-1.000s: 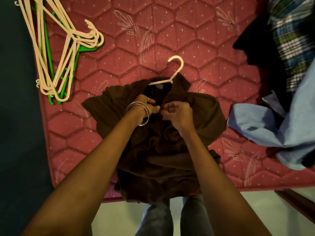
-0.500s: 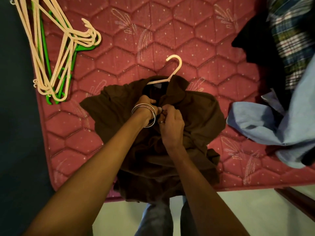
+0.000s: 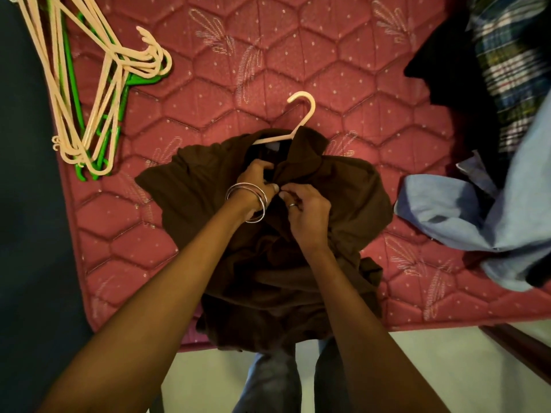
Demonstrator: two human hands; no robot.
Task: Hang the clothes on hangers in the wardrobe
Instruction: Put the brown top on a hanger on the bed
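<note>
Pinching brown shirt (image 3: 343, 186) placket, left hand (image 3: 256, 181) and right hand (image 3: 307, 214) grips closed, hanger (image 3: 298, 123) hook pointing away

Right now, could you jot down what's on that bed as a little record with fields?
surface: pink quilted mattress
garment in work: brown shirt, spread near the bed's front edge
hanger in it: cream hanger, hook sticking out past the collar
left hand: pinches the shirt front below the collar
right hand: pinches the same spot
spare hangers: cream and green, far left
waiting clothes: light blue shirt, plaid garment, right
</note>
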